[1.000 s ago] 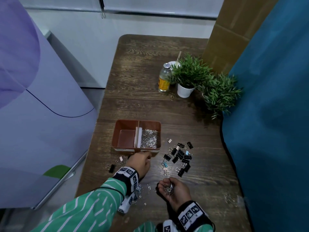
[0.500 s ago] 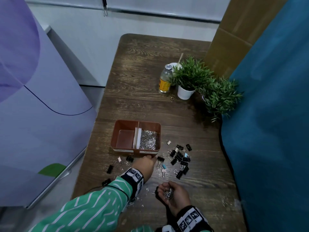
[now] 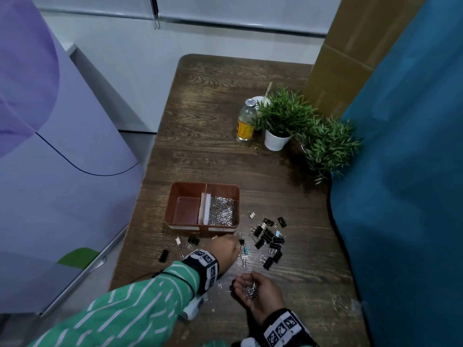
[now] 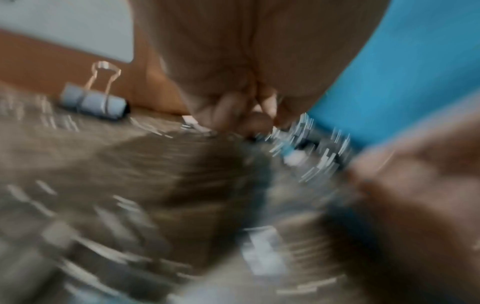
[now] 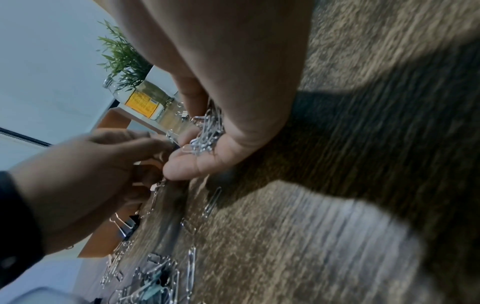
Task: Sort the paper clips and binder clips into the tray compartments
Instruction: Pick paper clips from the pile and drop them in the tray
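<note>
A brown two-compartment tray (image 3: 185,187) sits mid-table; its right compartment holds a heap of silver paper clips (image 3: 223,212), and the left one is bare. Black binder clips (image 3: 269,240) lie scattered right of the tray. My left hand (image 3: 234,242) reaches down just before the tray's front wall, fingertips (image 4: 249,117) bunched at the table among clips; blur hides what they touch. My right hand (image 3: 246,284) lies palm up near the front edge, cupping a bunch of paper clips (image 5: 207,133). A binder clip (image 4: 93,102) lies against the tray wall.
More binder clips (image 3: 164,255) and loose paper clips (image 3: 218,284) lie left of and under my left arm. A bottle (image 3: 246,121) and two potted plants (image 3: 283,118) stand at the back right. A blue curtain (image 3: 400,196) borders the right, a purple panel (image 3: 50,146) the left.
My left hand has slid rightward along the tray's front toward the binder clips. The right hand has stayed in place, still cupping its paper clips.
</note>
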